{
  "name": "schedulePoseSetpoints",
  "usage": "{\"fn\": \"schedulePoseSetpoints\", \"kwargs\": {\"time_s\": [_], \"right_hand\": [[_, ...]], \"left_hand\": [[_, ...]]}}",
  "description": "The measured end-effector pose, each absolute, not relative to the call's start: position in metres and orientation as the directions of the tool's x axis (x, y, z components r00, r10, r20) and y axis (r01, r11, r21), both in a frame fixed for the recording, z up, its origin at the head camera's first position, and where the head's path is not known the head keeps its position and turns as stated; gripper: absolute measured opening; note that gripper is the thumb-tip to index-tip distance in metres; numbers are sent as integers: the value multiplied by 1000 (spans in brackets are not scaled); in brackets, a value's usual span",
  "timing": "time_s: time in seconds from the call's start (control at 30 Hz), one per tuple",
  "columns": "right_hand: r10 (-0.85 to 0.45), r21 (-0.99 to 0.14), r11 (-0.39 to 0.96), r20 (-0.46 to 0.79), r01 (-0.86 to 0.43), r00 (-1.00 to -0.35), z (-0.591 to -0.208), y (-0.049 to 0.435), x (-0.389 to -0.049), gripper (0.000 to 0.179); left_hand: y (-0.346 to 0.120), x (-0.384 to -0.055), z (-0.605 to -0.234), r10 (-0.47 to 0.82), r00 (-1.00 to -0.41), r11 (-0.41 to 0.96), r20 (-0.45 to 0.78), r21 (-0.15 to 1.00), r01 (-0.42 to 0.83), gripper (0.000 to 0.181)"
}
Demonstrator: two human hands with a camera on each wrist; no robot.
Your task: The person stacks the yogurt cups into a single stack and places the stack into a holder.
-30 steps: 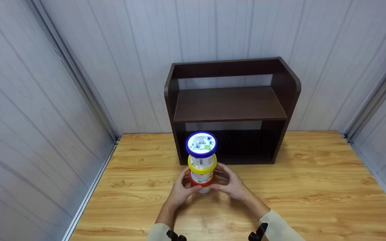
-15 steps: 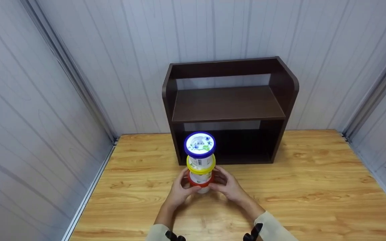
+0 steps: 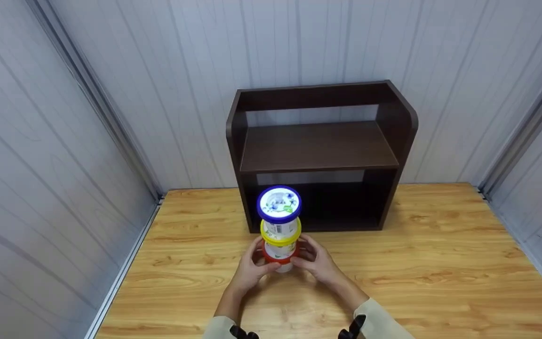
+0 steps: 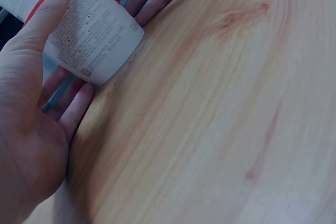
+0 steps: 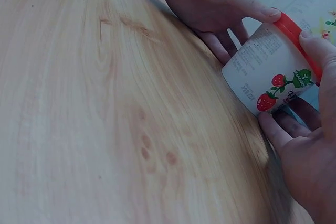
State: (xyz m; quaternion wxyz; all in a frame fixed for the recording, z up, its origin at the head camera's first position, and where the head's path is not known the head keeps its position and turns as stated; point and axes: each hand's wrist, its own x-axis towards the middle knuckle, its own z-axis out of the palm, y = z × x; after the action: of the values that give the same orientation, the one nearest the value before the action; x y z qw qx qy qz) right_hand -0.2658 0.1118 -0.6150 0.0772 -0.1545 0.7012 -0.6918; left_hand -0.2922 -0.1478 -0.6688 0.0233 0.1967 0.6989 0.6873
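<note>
Three white tubs stand stacked on the wooden table, in front of the shelf's left part. On top is one with a blue lid [image 3: 279,205], below it one with a yellow lid [image 3: 281,241], and lowest a red-lidded tub [image 5: 257,72]. My left hand [image 3: 247,272] and right hand [image 3: 322,267] grip this lowest tub from both sides. Both thumbs lie at the red lid [image 3: 280,260] on the near side, while the other fingers reach around the tub's sides. Strawberries and printed text show on its wall in the right wrist view.
Behind the stack stands a dark brown two-tier shelf [image 3: 320,146]. Pale panelled walls [image 3: 195,84] enclose the back and both sides. The wood-grain table [image 3: 440,273] extends left and right of the hands.
Both hands keep their grip on the lowest tub, and the stack stays in front of the shelf. The right forearm has drawn slightly left. The whole head view has shifted a little.
</note>
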Motion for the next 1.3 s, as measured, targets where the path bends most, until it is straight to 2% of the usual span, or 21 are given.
{"fn": "schedulePoseSetpoints", "kwargs": {"time_s": [0.07,0.2,0.3,0.47,0.7,0.9,1.1,1.3], "right_hand": [[-325,-995,-9,101,-103,-940,-614,112,-265,79],[-319,-995,-8,93,-95,-943,-613,112,-265,78],[-312,-996,2,88,-93,-946,-613,112,-264,79],[-307,-996,11,77,-84,-949,-612,111,-265,80],[-299,-996,8,80,-86,-951,-611,112,-265,80],[-314,-996,1,87,-92,-946,-611,110,-265,82],[-328,-995,16,84,-95,-941,-610,110,-265,81],[-332,-995,20,90,-102,-939,-608,111,-266,83]], "left_hand": [[-149,-298,-677,307,-930,-26,201,979,203,92],[-145,-287,-656,296,-943,6,148,988,157,95],[-141,-271,-631,301,-938,36,173,981,192,94],[-144,-269,-626,322,-925,44,203,972,229,96],[-150,-270,-621,357,-918,76,174,974,214,107],[-161,-268,-606,393,-913,128,109,977,172,107],[-174,-271,-588,334,-937,251,101,949,192,93],[-184,-274,-571,238,-971,210,18,975,70,89]]}}
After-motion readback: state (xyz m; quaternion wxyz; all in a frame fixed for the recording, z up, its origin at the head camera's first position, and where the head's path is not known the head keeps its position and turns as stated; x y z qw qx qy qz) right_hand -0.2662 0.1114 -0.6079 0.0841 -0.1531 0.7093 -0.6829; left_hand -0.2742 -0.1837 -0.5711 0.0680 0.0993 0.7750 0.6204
